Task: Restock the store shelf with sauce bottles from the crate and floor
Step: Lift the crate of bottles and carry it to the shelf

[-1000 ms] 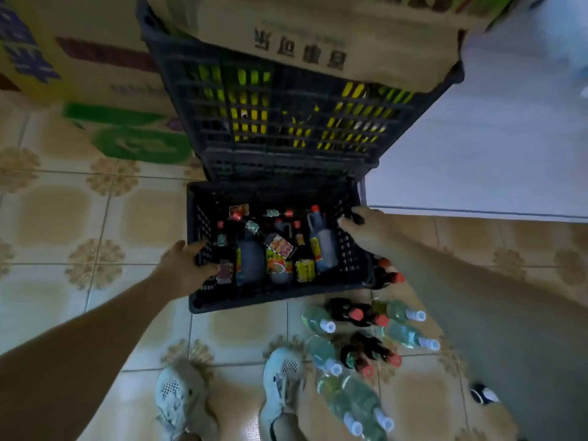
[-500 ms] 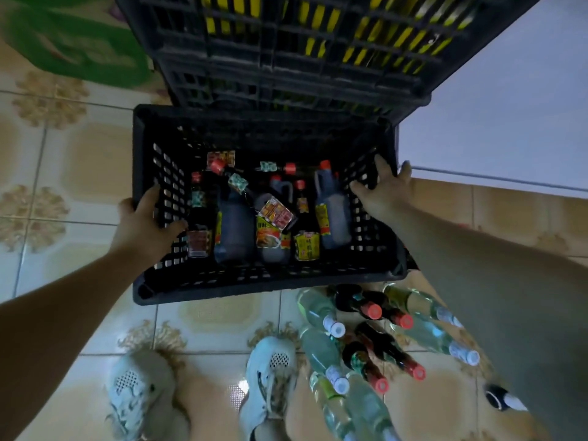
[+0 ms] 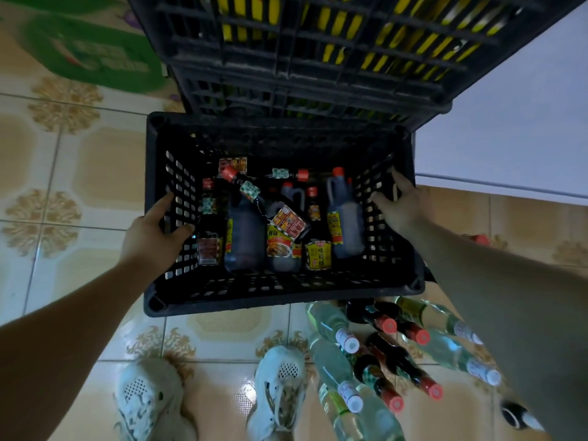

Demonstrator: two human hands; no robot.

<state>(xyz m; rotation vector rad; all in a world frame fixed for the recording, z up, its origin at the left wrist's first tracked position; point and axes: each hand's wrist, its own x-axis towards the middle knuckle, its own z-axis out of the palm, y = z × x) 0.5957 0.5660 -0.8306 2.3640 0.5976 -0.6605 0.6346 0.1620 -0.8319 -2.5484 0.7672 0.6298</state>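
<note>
A: A glossy beige tiled floor (image 3: pixel 95 173) here; what may go wrong?
B: The black slatted plastic crate (image 3: pixel 280 300) holds loose dark sauce bottles (image 3: pixel 245 237). If it tilts, they may knock together, or it may hit the clear and dark bottles (image 3: pixel 381 345) lying just beside its near wall.
A: And the hands?
B: Both arms reach down. The left hand (image 3: pixel 152 237) and right hand (image 3: pixel 401 208) have their fingers grasping the crate's side walls.

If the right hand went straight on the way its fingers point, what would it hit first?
The right hand grips the right wall of the crate, fingers pointing away from the person. It would probably slide along that wall to the far corner, then meet the stacked crate behind, though depth is unclear.
</note>
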